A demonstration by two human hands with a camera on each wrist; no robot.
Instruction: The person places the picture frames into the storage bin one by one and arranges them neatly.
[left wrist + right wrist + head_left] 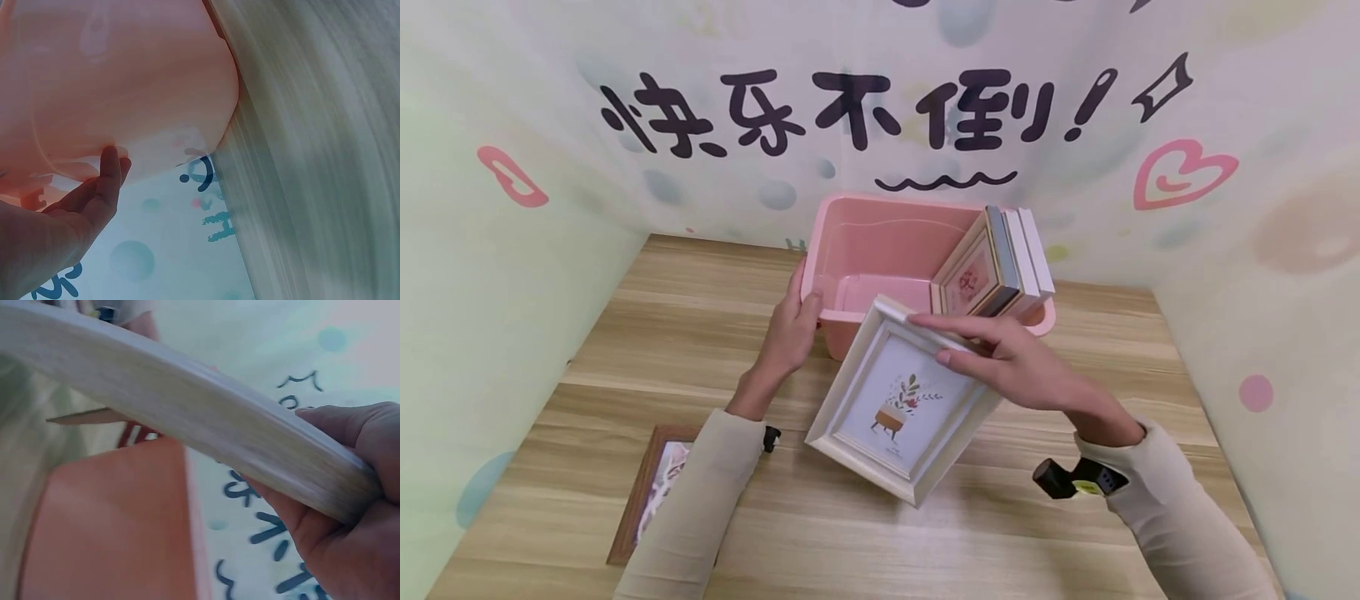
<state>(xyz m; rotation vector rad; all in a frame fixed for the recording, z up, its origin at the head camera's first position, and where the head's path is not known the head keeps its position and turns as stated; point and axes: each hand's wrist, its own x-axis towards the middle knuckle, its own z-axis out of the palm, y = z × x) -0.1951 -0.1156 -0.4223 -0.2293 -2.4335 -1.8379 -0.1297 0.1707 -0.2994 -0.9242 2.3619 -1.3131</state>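
My right hand point(1026, 362) holds a white picture frame point(898, 408) by its upper right edge, tilted above the table in front of the bin. Its print is a plant in an orange pot on legs. In the right wrist view the frame's pale side edge point(187, 403) lies between thumb and fingers. My left hand point(792, 327) grips the left end of a pink plastic bin point(891, 215), thumb at the rim and fingers on the outside, as the left wrist view shows. Several picture frames point(992, 267) stand on edge at the bin's right end.
A brown wooden picture frame point(643, 500) lies on the wood-grain table point(820, 533), partly hidden under my left sleeve. A white printed backdrop point(850, 50) rises behind the bin and along both sides of the table.
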